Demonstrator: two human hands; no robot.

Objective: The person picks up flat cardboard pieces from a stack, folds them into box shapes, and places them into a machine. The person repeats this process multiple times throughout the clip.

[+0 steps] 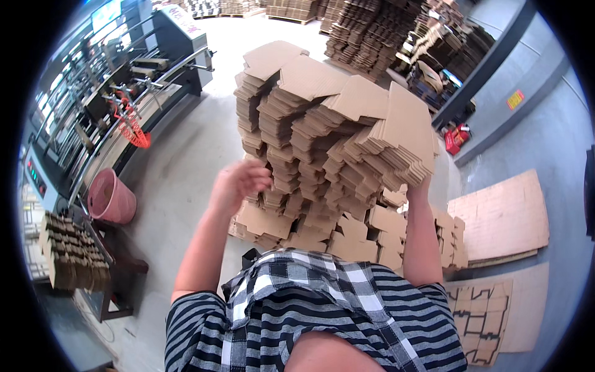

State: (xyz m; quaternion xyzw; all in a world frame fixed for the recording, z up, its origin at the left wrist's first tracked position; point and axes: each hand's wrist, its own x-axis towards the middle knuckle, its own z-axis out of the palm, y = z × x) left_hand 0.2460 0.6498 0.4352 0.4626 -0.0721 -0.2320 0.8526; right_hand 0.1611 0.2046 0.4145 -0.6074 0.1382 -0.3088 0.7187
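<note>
A tall pile of brown die-cut cardboard blanks (310, 77) stands in front of me, in several bundles side by side with notched edges. My right hand (419, 188) grips the near right corner of the rightmost bundle of cardboard blanks (406, 127); that bundle lies tilted and fanned, and it hides most of the fingers. Just off the pile's left side, my left hand (243, 181) is raised with its fingers stretched out and nothing in it. Lower layers of blanks (353, 239) lie between my forearms, close to my body.
A grey machine (180, 37) with a coiled orange hose (133, 133) runs along the left. Near it are a pink bin (111, 195) and a bench of stacked cardboard (71, 254). Flat boards (502, 214) lean at the right wall, beyond them a red fire extinguisher (455, 137). More cardboard piles (372, 37) stand behind.
</note>
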